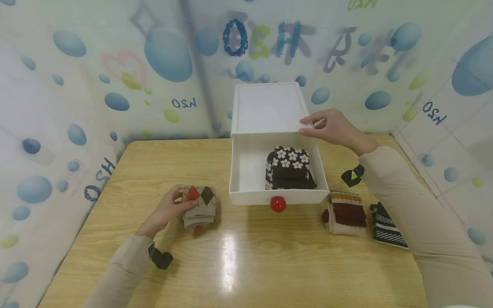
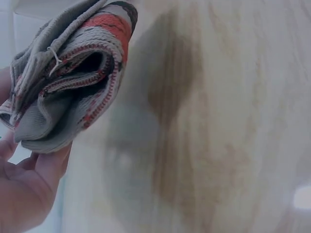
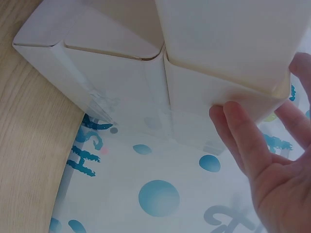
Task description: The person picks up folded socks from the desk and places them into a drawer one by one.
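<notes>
My left hand grips a folded pair of grey argyle socks with red and dark diamonds, at the table's left. The left wrist view shows the folded layers of these socks above a shadow on the wood. A white drawer box stands at the back with its drawer pulled out, a red ball knob on the front. Folded black socks with white daisies lie on the drawer's right side. My right hand holds the casing's front right corner, two fingertips against its wall.
Right of the drawer lie folded maroon, tan and beige socks. Black-and-white patterned socks sit further right, partly behind my right sleeve. A patterned wall borders the wooden table at the back.
</notes>
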A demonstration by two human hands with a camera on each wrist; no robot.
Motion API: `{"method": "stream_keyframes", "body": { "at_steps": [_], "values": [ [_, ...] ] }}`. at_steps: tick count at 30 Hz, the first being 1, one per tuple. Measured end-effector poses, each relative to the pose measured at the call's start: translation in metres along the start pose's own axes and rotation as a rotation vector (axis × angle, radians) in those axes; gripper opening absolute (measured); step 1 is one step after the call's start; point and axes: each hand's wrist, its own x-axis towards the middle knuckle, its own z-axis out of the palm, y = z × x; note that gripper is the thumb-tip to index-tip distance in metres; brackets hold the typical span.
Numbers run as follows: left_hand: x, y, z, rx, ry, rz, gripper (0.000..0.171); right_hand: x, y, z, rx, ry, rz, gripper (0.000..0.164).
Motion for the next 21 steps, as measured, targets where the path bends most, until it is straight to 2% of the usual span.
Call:
{"method": "stream_keyframes", "body": {
  "at_steps": [6,11,14,21],
  "values": [
    [-0.002,0.016,-0.003,-0.042,0.051,-0.004,0.048,0.000,0.000,-0.001,-0.011,-0.001,0.003,0.038],
    [-0.005,0.033,-0.007,-0.105,0.083,0.028,0.036,-0.001,0.001,-0.002,-0.009,-0.001,-0.004,0.038],
    [-0.008,0.043,-0.010,-0.154,0.100,0.063,0.030,0.000,0.002,-0.002,-0.006,-0.001,-0.012,0.038],
    [-0.020,0.067,-0.017,-0.252,0.128,0.181,0.032,0.001,0.003,-0.001,-0.012,0.001,-0.026,0.038]
  ]
}}
